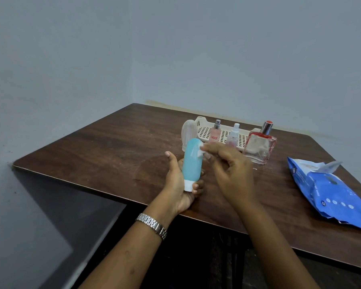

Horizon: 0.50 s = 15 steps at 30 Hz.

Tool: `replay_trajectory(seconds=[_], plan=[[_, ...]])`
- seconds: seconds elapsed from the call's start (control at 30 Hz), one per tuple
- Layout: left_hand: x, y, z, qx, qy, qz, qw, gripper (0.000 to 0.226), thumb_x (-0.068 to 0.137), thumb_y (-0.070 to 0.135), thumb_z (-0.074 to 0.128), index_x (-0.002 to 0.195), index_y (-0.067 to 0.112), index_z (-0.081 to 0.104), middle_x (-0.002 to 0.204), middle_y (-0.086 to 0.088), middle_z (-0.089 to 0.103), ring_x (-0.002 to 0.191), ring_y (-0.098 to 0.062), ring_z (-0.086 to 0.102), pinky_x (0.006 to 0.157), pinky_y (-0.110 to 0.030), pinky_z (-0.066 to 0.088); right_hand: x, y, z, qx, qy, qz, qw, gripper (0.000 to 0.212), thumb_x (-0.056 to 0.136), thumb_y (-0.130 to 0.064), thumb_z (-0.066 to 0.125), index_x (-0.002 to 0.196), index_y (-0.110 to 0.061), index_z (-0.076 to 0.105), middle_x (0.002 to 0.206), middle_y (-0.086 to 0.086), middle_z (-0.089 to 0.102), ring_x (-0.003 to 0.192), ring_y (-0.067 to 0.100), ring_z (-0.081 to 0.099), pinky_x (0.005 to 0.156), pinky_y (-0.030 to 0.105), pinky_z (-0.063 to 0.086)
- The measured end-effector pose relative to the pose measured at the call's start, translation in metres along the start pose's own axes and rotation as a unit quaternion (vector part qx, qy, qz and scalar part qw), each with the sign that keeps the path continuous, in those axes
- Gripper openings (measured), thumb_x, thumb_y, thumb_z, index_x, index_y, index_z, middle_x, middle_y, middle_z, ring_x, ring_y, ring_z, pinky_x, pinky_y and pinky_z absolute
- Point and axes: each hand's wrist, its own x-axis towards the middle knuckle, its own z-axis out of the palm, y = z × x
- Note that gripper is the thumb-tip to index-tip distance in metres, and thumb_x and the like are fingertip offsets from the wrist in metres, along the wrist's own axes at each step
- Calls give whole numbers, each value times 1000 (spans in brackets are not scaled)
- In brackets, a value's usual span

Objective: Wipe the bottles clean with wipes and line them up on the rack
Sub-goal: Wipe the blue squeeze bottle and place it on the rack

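With the left hand (178,184), holding the blue bottle (192,161) cap-down over the near part of the table (113,147), curling the fingers round its lower end, thumb standing free. Pressing a small wad of wipe (200,150) against the bottle's upper side with the right hand (231,174), pinching it between thumb and fingertips.

Seeing, further back, a clear bottle (188,134), a pink spray bottle (215,133), a small spray bottle (232,136) and a square glass bottle (259,147) standing at the rack (223,134); not telling whether in it or just before it. Noting the wipes pack (331,190) far right, flap open.

Risking, probably, a slip: pushing sideways on the top while gripping only the bottom could lever the blue bottle out of the hand. Risking also a knock to the glass bottle just behind the right hand.
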Motion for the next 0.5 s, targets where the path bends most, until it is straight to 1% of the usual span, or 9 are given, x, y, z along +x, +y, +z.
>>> replay_trajectory(seconds=[0.07, 0.13, 0.17, 0.23, 0.3, 0.33, 0.37, 0.43, 0.5], plan=[[2, 0, 0, -10, -3, -4, 1000, 86, 81, 81, 10, 108, 12, 53, 59, -8, 52, 29, -11, 33, 33, -11, 27, -11, -1, 3, -33, 8, -28, 999, 24, 80, 7, 64, 97, -8, 73, 101, 1, 68, 97, -5, 58, 84, 7, 43], [2, 0, 1, -17, -2, -7, 1000, 85, 81, 81, 9, 101, 12, 54, 53, -6, 53, 28, -11, 34, 32, -11, 27, -22, -3, 5, -31, 11, -33, 999, 24, 78, 11, 64, 95, -3, 72, 99, 7, 65, 93, -14, 55, 79, 2, 42], [2, 1, 1, -18, 0, -8, 1000, 85, 82, 81, 9, 97, 12, 55, 51, -6, 53, 27, -11, 34, 31, -11, 27, -27, -4, 6, -24, 8, -31, 999, 24, 77, 13, 63, 95, -2, 72, 98, 7, 63, 90, -17, 55, 76, 0, 42], [0, 2, 1, -12, 8, -7, 1000, 84, 82, 80, 9, 92, 11, 55, 47, -6, 51, 26, -11, 36, 31, -10, 27, -35, -2, 8, -21, 4, -27, 999, 25, 76, 12, 64, 94, -4, 73, 97, 1, 62, 91, -14, 56, 76, 2, 43], [-1, 2, 1, -5, 16, -4, 1000, 81, 84, 79, 10, 94, 10, 52, 45, -5, 51, 26, -11, 38, 30, -10, 28, -40, 0, 8, -14, 2, -18, 1000, 25, 76, 8, 65, 93, -8, 74, 96, -5, 62, 91, -5, 59, 77, 7, 46], [-2, 2, 1, -3, 16, -3, 1000, 80, 84, 78, 10, 96, 11, 51, 45, -4, 51, 26, -11, 39, 30, -10, 27, -41, 0, 7, -11, 2, -15, 1000, 24, 76, 7, 65, 92, -8, 74, 95, -5, 63, 90, -3, 61, 77, 9, 47], [-2, 3, 2, 0, 15, -2, 1000, 79, 85, 78, 10, 97, 11, 50, 45, -4, 51, 26, -11, 40, 31, -10, 27, -41, -1, 7, -8, 2, -15, 1000, 23, 76, 9, 66, 91, -7, 74, 94, -3, 64, 88, -4, 61, 76, 8, 47], [-3, 2, 2, 7, 9, 1, 1000, 81, 84, 78, 9, 96, 10, 50, 46, -6, 51, 27, -11, 38, 32, -10, 26, -38, -4, 5, -2, 6, -14, 1000, 23, 75, 15, 66, 88, -3, 73, 91, 2, 64, 84, -12, 60, 72, 3, 45], [-4, 1, 2, 16, 1, 6, 1000, 83, 84, 78, 8, 99, 10, 53, 52, -7, 53, 28, -12, 34, 33, -10, 25, -31, -6, 1, 1, 13, -11, 1000, 25, 74, 17, 66, 87, -3, 73, 90, 3, 65, 82, -15, 59, 72, 1, 43]])
